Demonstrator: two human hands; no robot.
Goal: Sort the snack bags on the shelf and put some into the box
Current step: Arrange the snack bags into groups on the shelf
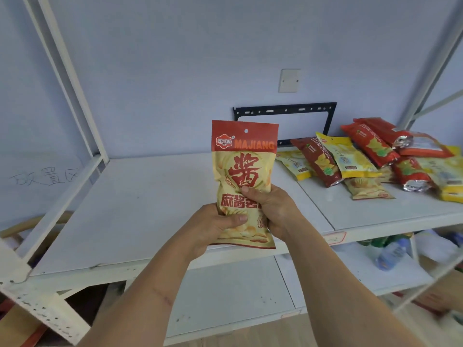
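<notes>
we hold one majiang snack bag (pixel 244 169) upright over the shelf (pixel 140 211), label facing us, likely to read which kind it is. our left hand (pixel 215 227) grips its lower left edge and our right hand (pixel 271 211) its lower right, thumbs pressed on the front. the unsorted pile of bags (pixel 375 161) lies well apart at the shelf's right (no box in view).

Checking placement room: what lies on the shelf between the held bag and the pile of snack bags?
Bare white shelf board separates the held bag from the pile, per the head view.
</notes>
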